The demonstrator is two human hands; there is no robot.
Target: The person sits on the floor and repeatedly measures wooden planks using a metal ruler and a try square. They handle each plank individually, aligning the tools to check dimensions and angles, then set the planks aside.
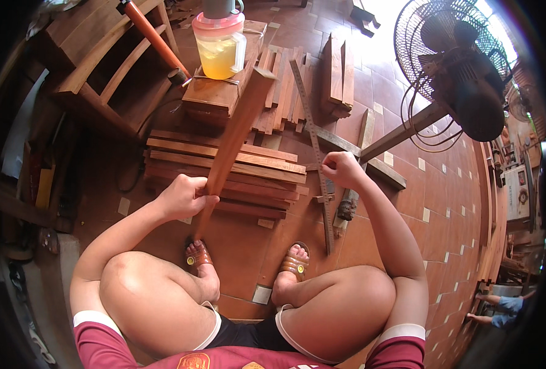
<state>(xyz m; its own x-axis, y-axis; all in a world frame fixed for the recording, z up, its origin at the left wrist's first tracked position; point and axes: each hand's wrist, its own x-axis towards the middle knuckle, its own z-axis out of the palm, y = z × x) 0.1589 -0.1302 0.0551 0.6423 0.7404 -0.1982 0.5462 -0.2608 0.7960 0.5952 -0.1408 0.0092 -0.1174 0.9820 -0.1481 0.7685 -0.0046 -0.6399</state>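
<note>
Gripping a long wooden slat (233, 138) that slants over stacked boards (254, 169), the left hand (184, 197) is closed; the right hand (341, 169) is fisted, contents unclear. Beyond, a lidded pitcher (220, 46) holds yellow liquid.

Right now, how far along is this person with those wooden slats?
Done: a stack of slats lies on the floor, with more boards behind it. In hand: the left hand grips one long slat, its lower end by the left foot; the right hand is closed above a metal ruler. What remains cannot be told.
</note>
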